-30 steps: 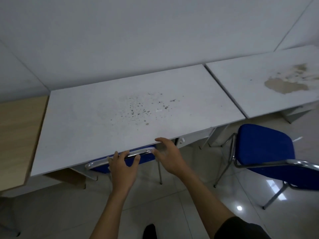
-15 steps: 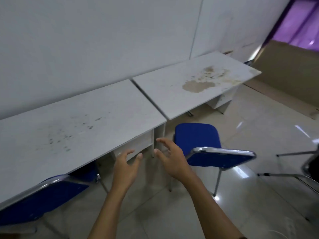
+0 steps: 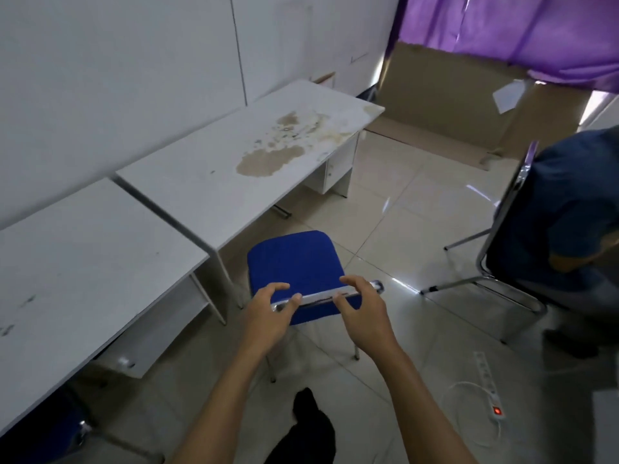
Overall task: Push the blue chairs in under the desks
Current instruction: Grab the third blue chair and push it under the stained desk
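A blue chair (image 3: 294,259) with a chrome frame stands out on the tiled floor in front of the stained white desk (image 3: 254,155), its seat outside the desk edge. My left hand (image 3: 268,313) and my right hand (image 3: 363,306) are at the chrome top rail of its backrest. Their fingers are spread and curve over the rail, and the thumbs touch it without closing. Another blue chair (image 3: 43,433) sits tucked under the nearer white desk (image 3: 83,249) at lower left, mostly hidden.
A person in blue (image 3: 569,212) sits on a chrome-framed chair (image 3: 502,229) at the right. A white power strip (image 3: 489,383) with its cable lies on the floor nearby. Cardboard sheets (image 3: 452,105) and a purple curtain (image 3: 502,31) stand beyond the desks. My foot (image 3: 308,426) is below.
My hands left the first chair's backrest, now under the left desk. The view swung right, and both hands reached the second chair's top rail.
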Motion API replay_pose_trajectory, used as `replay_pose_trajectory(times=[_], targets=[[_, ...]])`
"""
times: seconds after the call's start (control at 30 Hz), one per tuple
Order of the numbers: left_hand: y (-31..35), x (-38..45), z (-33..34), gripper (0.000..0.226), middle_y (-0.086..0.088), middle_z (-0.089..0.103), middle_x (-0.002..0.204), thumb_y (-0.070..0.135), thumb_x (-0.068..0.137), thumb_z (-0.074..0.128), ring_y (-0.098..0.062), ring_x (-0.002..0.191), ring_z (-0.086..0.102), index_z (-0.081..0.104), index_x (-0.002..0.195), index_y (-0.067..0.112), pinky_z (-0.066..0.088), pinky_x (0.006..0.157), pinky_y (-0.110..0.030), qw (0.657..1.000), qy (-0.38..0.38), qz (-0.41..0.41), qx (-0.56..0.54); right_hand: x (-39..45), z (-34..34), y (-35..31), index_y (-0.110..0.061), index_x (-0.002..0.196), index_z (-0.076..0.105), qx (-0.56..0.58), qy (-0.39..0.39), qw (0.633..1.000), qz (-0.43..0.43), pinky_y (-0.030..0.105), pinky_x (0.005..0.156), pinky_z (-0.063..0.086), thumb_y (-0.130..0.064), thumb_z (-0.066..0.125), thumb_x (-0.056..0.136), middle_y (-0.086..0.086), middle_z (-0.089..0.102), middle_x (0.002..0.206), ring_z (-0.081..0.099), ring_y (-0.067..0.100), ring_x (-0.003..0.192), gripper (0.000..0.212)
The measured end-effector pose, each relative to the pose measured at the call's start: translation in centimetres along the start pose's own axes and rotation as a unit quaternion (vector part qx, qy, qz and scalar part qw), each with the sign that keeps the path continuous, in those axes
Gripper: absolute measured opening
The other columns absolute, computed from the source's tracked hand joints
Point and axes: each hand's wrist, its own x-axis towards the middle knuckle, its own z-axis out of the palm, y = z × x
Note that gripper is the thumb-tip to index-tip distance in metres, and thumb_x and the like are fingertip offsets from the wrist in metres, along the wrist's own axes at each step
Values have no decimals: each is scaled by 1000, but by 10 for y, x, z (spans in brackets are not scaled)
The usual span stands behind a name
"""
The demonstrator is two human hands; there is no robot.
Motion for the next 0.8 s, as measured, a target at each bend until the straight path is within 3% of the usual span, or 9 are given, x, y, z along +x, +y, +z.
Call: replay_pose_trajectory(times=[0.1,0.17,0.23,0.3,0.37,0.43,0.6,0.8], targets=[[8,38,30,40,10,62,135,55,92,73,-10,121,57,65,124,34,44,81,-20,999,-33,-17,7,40,-14,24,-47,129,54,-45,-3,999,1,32,92,61,-46,75,91,-8,44,143,52,16,129,43],[6,57,43,43,9,63,139,61,87,75,-12,126,57,66,120,35,44,89,-26,997,-49,-45,26,64,-14,35,-46,135,52,-96,-47,994,33,49,106,53,-63,74,82,-6,32,156,44,23,139,59],[0,72,52,54,10,67,132,78,81,68,-14,121,63,70,113,35,52,94,-34,991,-81,-73,83,84,-7,49,-45,137,54,-170,-90,980,49,56,118,37,-76,68,77,-2,19,165,23,30,152,68],[-3,78,56,66,17,73,102,96,74,51,-3,92,67,71,94,36,55,77,-30,978,-98,-70,168,91,1,61,-46,119,63,-205,-89,974,30,54,120,30,-78,66,76,-4,13,170,-1,22,156,54],[-6,89,57,69,14,69,75,97,76,41,-2,68,64,67,78,33,48,59,-25,973,-73,-59,209,97,8,69,-44,94,66,-195,-61,979,13,49,115,32,-75,68,74,-10,12,171,-7,13,154,37],[-12,97,61,67,11,66,63,93,80,41,-4,58,62,63,71,31,44,53,-24,972,-46,-46,224,97,9,73,-43,84,66,-190,-44,981,-4,43,111,33,-71,70,73,-16,12,170,-7,12,154,30],[-10,109,75,65,10,63,57,88,84,43,-6,52,61,62,66,28,49,51,-22,973,-13,-22,230,116,-2,67,-41,75,65,-199,-55,978,-22,34,105,28,-72,66,71,-13,19,169,-3,14,154,32],[14,134,103,60,8,65,60,83,86,47,-8,54,63,65,70,27,59,56,-34,976,1,-45,211,167,-29,61,-35,73,68,-188,-73,979,-19,39,109,32,-68,67,71,-9,27,166,1,11,152,33]])
